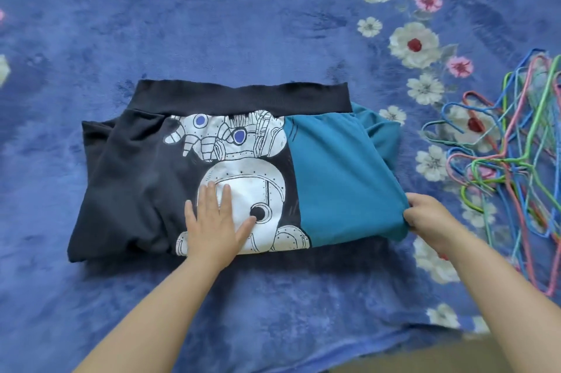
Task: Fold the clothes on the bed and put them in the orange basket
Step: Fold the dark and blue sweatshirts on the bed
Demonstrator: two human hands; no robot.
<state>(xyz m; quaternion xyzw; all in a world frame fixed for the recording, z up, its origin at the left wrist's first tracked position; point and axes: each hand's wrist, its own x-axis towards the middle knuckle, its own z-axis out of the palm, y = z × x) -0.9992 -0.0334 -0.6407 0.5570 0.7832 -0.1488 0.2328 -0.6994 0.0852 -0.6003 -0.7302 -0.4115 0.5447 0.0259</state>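
The straight, slightly spread fingers of the left hand [217, 221] press flat on the white robot print of a partly folded garment [145, 178]. The right hand [431, 218] has its fingers curled, pinching the near right corner of the garment's teal panel. The garment, dark with a black ribbed band along its far edge, lies flat on the bed [212, 32], which has a blue flowered cover. A tangle of coloured wire hangers [513, 160] rests to the right, near the garment.
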